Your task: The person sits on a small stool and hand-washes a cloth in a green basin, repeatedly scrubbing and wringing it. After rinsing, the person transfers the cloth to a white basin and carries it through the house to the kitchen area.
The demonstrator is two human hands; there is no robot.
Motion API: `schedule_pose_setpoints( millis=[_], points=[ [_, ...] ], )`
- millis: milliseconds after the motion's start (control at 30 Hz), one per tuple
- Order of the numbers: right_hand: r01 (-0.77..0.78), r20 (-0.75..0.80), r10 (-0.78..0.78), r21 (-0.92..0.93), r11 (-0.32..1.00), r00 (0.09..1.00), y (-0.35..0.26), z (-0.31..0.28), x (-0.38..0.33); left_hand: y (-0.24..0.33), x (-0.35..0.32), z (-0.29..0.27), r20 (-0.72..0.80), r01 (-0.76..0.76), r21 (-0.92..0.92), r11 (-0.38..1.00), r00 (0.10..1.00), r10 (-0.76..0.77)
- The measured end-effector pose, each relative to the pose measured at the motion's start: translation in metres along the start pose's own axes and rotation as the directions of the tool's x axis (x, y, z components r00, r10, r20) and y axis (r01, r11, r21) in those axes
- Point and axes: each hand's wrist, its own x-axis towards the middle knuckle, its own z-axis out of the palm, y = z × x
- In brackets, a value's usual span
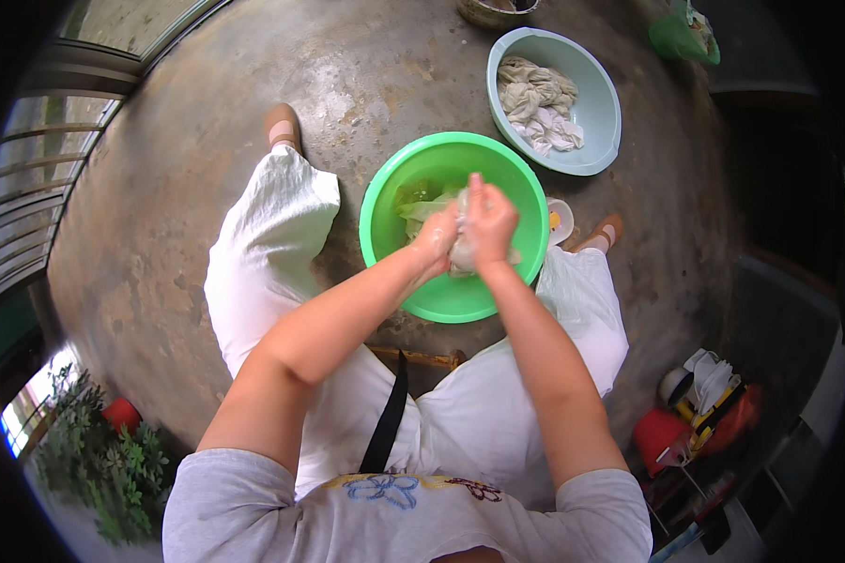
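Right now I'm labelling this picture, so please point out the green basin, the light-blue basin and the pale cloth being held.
Green basin (451,306): head view, near inner wall.
Light-blue basin (599,113): head view, right inner wall.
Pale cloth (461,256): head view, its bunched, motion-blurred middle.

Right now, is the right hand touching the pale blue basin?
Apart: the head view shows the green basin's rim between right hand and pale blue basin.

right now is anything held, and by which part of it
The left hand and right hand grip a pale cloth by a bunched section; blur hides exactly where.
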Motion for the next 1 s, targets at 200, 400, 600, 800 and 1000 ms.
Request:
schedule_pose_setpoints(
  millis=[200, 400, 600, 800, 1000],
  points=[
    [0.309, 0.057, -0.312, 0.060, 0.949, 0.948, 0.006, -0.025, 0.020, 0.057, -0.023, -0.008, 0.195, 0.096, 0.244, 0.965, 0.970, -0.146],
    [-0.061, 0.435, -0.088, 0.317, 0.946, 0.896, -0.010, -0.053, 0.010, 0.066, -0.027, -0.016, 0.399, -0.502, 0.587, 0.636, 0.862, 0.312],
    [-0.389, 0.426, 0.066, 0.738, 0.551, 0.902, -0.042, -0.085, 0.030, 0.052, -0.024, -0.032, 0.505, -0.573, 0.721, 0.390, 0.820, 0.269],
    [-0.075, 0.229, -0.086, 0.612, 0.787, 0.970, -0.020, -0.052, 0.014, 0.049, -0.009, -0.022, 0.109, -0.220, 0.132, 0.966, 0.972, 0.207],
    [0.020, -0.007, -0.020, -0.068, 0.997, 1.000, 0.006, 0.009, 0.006, -0.007, -0.005, -0.008, 0.039, 0.016, -0.121, 0.993, 0.999, -0.011]
  ],
)
